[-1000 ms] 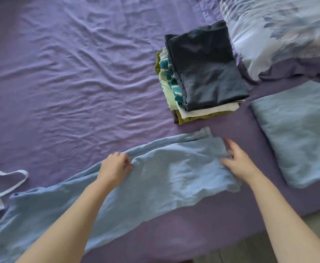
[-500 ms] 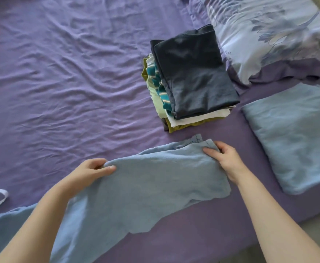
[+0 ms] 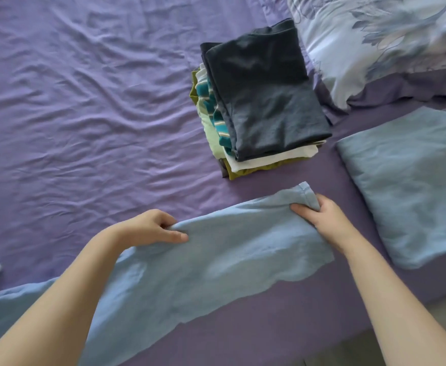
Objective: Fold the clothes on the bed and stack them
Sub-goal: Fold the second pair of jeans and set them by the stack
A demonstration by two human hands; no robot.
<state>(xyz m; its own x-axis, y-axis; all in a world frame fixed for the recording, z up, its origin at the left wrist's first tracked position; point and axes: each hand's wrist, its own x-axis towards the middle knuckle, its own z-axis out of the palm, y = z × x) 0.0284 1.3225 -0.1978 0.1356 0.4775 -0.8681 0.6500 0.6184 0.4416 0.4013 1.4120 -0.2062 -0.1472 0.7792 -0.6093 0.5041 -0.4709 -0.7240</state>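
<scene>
Both grips pinch the light-blue garment [image 3: 216, 260]: left hand [image 3: 150, 228] mid-edge, right hand [image 3: 319, 220] at the hemmed end, so cloth lifts flat w/o bunching (prob. for a fold). It lies across the bed [image 3: 84, 114], near the folded stack [image 3: 264, 107].

The bed sheet [image 3: 84, 128] is purple. The long garment [image 3: 216, 260] is light blue. The stack [image 3: 264, 101] shows navy, teal stripes, pale green, white, olive. The pillowcase [image 3: 375, 35] carries blue-grey floral print.
</scene>
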